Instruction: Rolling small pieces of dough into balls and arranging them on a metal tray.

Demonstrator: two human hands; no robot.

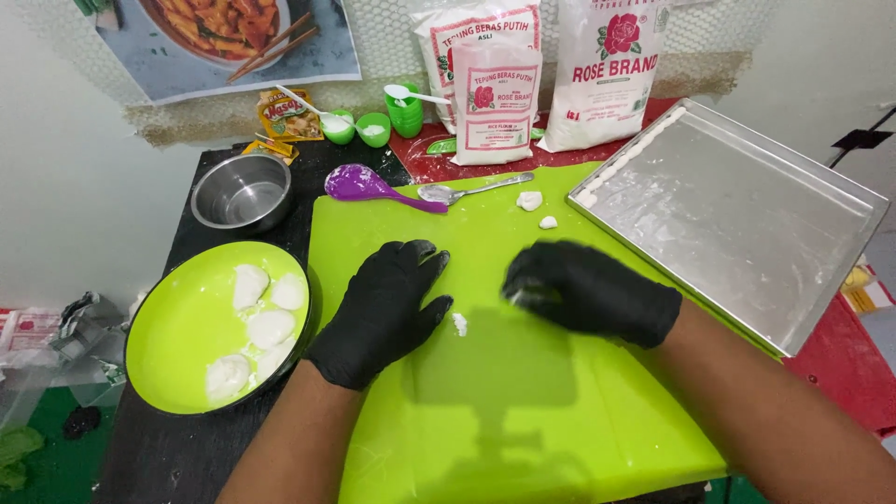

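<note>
Both my hands wear black gloves over a lime-green cutting board [523, 401]. My left hand [383, 308] lies flat on the board, fingers spread, with nothing in it; a small white dough bit [459, 324] sits just right of its thumb. My right hand [583, 289] is curled, blurred with motion, and pinches a small pale dough piece at its fingertips. Two small dough pieces [530, 200] lie at the board's far edge. A green bowl [177, 327] with several white dough lumps [269, 328] stands to the left.
A metal baking tray [747, 215] holds a row of small dough pieces along its far-left rim. Behind the board lie a purple spoon [364, 184], a metal spoon [467, 190], a steel bowl [243, 192], small green cups [373, 129], flour bags [497, 103] and a seasoning sachet [287, 115].
</note>
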